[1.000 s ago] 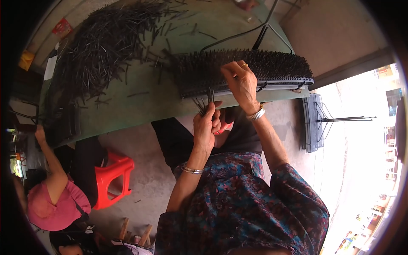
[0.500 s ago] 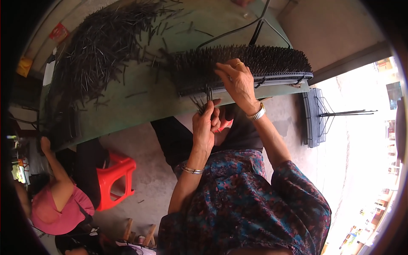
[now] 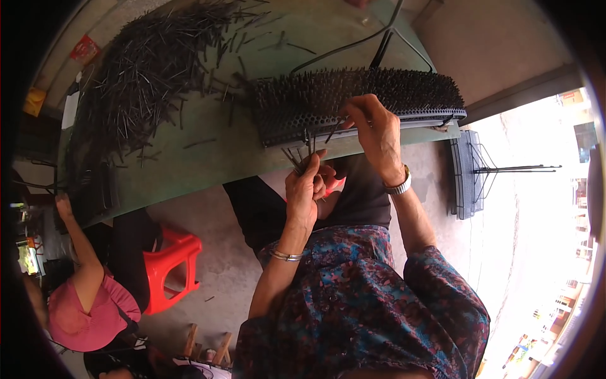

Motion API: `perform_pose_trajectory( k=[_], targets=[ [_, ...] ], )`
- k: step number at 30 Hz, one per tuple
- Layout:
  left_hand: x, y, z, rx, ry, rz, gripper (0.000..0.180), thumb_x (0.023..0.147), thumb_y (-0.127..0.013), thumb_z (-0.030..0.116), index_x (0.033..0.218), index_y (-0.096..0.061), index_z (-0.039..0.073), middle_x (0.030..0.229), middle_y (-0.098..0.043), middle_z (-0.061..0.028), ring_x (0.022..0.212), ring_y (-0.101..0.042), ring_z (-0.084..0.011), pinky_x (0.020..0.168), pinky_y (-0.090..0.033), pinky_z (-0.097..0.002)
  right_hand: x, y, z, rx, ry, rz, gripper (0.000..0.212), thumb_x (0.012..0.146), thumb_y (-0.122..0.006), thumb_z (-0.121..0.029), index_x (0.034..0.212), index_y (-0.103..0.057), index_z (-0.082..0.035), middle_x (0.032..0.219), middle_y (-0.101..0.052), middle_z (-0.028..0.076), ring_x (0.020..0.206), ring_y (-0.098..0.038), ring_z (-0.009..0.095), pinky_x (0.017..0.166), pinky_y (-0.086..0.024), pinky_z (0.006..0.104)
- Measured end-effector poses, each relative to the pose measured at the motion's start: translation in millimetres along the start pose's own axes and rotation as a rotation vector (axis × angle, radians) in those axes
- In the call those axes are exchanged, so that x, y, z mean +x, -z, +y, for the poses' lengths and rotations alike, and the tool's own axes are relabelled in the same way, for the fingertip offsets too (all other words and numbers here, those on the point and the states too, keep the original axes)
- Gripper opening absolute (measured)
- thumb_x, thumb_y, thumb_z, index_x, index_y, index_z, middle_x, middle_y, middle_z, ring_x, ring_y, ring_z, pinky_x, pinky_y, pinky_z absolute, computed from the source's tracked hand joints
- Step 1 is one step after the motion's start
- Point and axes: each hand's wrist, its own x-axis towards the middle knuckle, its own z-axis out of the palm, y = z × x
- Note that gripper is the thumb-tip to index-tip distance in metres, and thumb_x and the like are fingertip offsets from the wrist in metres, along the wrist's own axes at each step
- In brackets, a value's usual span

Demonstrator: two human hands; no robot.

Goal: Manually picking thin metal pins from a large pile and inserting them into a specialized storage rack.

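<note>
A long black perforated rack bristling with thin dark rods lies near the front edge of a green table. My left hand is closed around a small bundle of dark rods, held just below the rack's front edge. My right hand rests on the rack's front face, its fingers pinching a single rod at the holes. A silver watch sits on my right wrist and a bangle on my left.
A large heap of loose dark rods covers the table's left half. A seated person in a pink top works at the left end, beside a red plastic stool. Another black rack stands on the floor to the right.
My right hand has slid slightly left and down along the rack's front edge. My left hand stays below it with the bundle. The person at left has shifted a little.
</note>
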Motion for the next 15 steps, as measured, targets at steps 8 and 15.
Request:
perform_pose_trajectory(
  k=[8,15],
  targets=[
    [-0.4,-5.3,0.0,-0.021,0.009,-0.002,0.031,0.097,-0.06,0.028,0.114,-0.065,0.002,0.079,-0.062,-0.0044,0.05,-0.033,-0.0019,0.043,-0.024,-0.0185,9.5,-19.7,15.0,-0.076,0.246,0.191,0.008,0.093,-0.058,-0.004,0.1,-0.062,-0.002,0.084,-0.072,0.007,0.074,-0.071,0.016,0.065,-0.052,0.0258],
    [-1.4,-2.1,-1.4,-0.021,0.011,-0.018,0.033,0.097,-0.06,0.028,0.116,-0.064,0.002,0.079,-0.062,-0.0035,0.05,-0.034,-0.0014,0.043,-0.024,-0.0182,10.1,-17.1,16.9,-0.101,0.283,0.163,0.008,0.093,-0.058,-0.001,0.099,-0.061,-0.002,0.084,-0.072,0.008,0.077,-0.072,0.018,0.065,-0.053,0.0266]
  ],
)
